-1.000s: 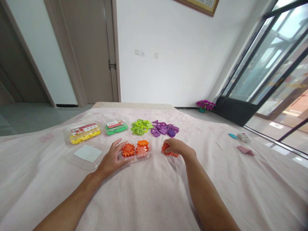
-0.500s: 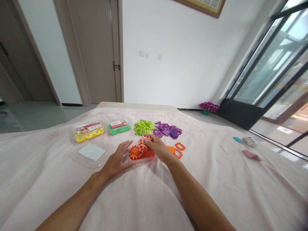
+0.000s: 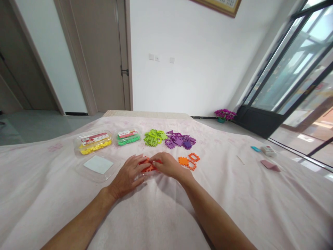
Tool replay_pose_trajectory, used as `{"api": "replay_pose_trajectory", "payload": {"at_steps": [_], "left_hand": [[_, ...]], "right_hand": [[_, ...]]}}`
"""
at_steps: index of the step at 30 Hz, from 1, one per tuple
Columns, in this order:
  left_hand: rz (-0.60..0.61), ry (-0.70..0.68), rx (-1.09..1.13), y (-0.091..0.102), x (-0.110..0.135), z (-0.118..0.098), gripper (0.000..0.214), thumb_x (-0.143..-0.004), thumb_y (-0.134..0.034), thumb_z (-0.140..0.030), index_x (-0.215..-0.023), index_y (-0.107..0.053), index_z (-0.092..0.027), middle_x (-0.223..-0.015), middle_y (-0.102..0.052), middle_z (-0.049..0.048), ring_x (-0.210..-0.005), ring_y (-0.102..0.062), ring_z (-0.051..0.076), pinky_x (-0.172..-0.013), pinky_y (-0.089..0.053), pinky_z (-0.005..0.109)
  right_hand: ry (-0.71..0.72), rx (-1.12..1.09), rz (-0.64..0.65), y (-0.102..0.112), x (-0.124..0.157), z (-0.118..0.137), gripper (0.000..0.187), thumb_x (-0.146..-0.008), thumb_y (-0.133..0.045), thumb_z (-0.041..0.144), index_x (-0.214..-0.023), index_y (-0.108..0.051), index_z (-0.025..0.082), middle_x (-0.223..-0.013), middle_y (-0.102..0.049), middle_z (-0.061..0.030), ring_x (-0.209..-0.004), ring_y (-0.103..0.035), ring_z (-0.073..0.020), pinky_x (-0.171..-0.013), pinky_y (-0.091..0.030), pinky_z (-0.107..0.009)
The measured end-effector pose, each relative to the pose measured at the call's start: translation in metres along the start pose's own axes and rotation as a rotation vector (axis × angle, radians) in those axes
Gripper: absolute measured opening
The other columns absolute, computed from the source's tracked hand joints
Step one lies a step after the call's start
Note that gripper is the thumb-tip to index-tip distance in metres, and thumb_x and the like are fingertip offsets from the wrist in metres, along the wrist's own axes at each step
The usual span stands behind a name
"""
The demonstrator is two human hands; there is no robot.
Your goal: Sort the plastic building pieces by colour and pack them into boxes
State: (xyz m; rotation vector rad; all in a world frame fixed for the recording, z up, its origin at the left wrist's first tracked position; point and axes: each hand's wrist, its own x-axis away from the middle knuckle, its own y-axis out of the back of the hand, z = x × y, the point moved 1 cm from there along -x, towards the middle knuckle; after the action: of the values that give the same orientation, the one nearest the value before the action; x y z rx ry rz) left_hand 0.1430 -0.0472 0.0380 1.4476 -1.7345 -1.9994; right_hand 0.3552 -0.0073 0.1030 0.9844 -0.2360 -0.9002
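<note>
Both my hands rest on a clear plastic tray holding orange toothed tiles (image 3: 147, 166), which they mostly cover. My left hand (image 3: 129, 175) lies flat on its left side, fingers stretched over the tiles. My right hand (image 3: 168, 165) presses down on the right side, fingers curved over the orange pieces. Loose orange tiles (image 3: 189, 161) lie just right of my right hand on the pink sheet.
A clear lid with a white card (image 3: 98, 165) lies left of the tray. Behind stand a box of yellow pieces (image 3: 93, 142), a box of green pieces (image 3: 128, 137), a lime pile (image 3: 154, 137) and a purple pile (image 3: 180, 140). Small items (image 3: 265, 151) lie far right.
My right hand left the loose orange tiles on the sheet, came left and now presses down on the orange pieces in the tray. My left hand slid further over the tray.
</note>
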Motion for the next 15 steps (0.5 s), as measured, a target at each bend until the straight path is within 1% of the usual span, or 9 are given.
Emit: {"api": "replay_pose_trajectory", "payload": {"at_steps": [1,3,5,7,9,11,13,15], "left_hand": [[0.003,0.005,-0.012,-0.001,0.0,0.001,0.045,-0.093,-0.055,-0.041,-0.136,-0.055,-0.028,-0.142,-0.055,0.0074,-0.137,-0.043,0.028,-0.117,-0.029,0.051],[0.001,0.025,-0.039,-0.002,0.001,0.005,0.048,-0.093,-0.055,-0.041,-0.139,-0.052,-0.028,-0.142,-0.056,0.0067,-0.136,-0.043,0.028,-0.117,-0.027,0.052],[-0.005,0.053,-0.07,-0.003,0.002,0.008,0.049,-0.092,-0.056,-0.039,-0.14,-0.051,-0.03,-0.141,-0.057,0.0059,-0.137,-0.043,0.029,-0.117,-0.026,0.053],[-0.014,0.081,-0.102,-0.004,0.003,0.009,0.047,-0.093,-0.055,-0.034,-0.139,-0.052,-0.031,-0.139,-0.058,0.0051,-0.137,-0.043,0.029,-0.117,-0.024,0.054],[-0.026,0.095,-0.124,-0.003,0.004,0.009,0.045,-0.093,-0.054,-0.031,-0.138,-0.053,-0.032,-0.138,-0.059,0.005,-0.136,-0.044,0.029,-0.117,-0.024,0.054],[-0.034,0.091,-0.129,-0.002,0.004,0.009,0.046,-0.092,-0.055,-0.033,-0.138,-0.053,-0.03,-0.138,-0.059,0.0061,-0.135,-0.045,0.029,-0.117,-0.024,0.054],[-0.033,0.08,-0.121,-0.002,0.004,0.008,0.047,-0.092,-0.055,-0.035,-0.138,-0.053,-0.029,-0.138,-0.059,0.0071,-0.134,-0.046,0.028,-0.117,-0.024,0.054],[-0.031,0.067,-0.109,-0.001,0.004,0.008,0.046,-0.093,-0.054,-0.035,-0.139,-0.053,-0.028,-0.138,-0.059,0.0073,-0.133,-0.047,0.027,-0.118,-0.024,0.053]], "right_hand": [[0.02,0.007,0.02,-0.002,0.0,0.001,0.038,-0.079,-0.053,0.009,-0.105,-0.076,0.024,-0.103,-0.076,-0.0021,-0.096,-0.067,-0.0176,-0.09,-0.047,-0.026],[0.036,0.014,0.006,-0.002,-0.001,-0.001,0.039,-0.079,-0.053,0.008,-0.107,-0.076,0.023,-0.105,-0.075,-0.0024,-0.098,-0.067,-0.0173,-0.091,-0.047,-0.026],[0.019,0.015,-0.049,0.003,-0.002,-0.007,0.037,-0.081,-0.054,0.008,-0.107,-0.075,0.022,-0.107,-0.075,-0.0035,-0.1,-0.067,-0.017,-0.092,-0.047,-0.026],[-0.034,0.037,-0.137,0.016,-0.002,-0.018,0.032,-0.084,-0.054,0.011,-0.107,-0.075,0.02,-0.109,-0.074,-0.0049,-0.101,-0.067,-0.0171,-0.092,-0.047,-0.027],[-0.123,0.11,-0.215,0.032,0.002,-0.032,0.03,-0.087,-0.053,0.014,-0.108,-0.074,0.019,-0.111,-0.074,-0.0061,-0.103,-0.067,-0.0179,-0.092,-0.047,-0.027],[-0.259,0.223,-0.236,0.049,0.008,-0.048,0.029,-0.089,-0.054,0.017,-0.111,-0.072,0.019,-0.114,-0.073,-0.0073,-0.104,-0.066,-0.0198,-0.092,-0.047,-0.029],[-0.413,0.321,-0.195,0.061,0.015,-0.065,0.031,-0.088,-0.056,0.02,-0.115,-0.071,0.018,-0.117,-0.071,-0.0089,-0.106,-0.065,-0.022,-0.092,-0.046,-0.03],[-0.531,0.379,-0.108,0.067,0.022,-0.08,0.037,-0.084,-0.061,0.023,-0.12,-0.068,0.018,-0.122,-0.069,-0.0103,-0.11,-0.064,-0.0238,-0.092,-0.046,-0.031]]}}
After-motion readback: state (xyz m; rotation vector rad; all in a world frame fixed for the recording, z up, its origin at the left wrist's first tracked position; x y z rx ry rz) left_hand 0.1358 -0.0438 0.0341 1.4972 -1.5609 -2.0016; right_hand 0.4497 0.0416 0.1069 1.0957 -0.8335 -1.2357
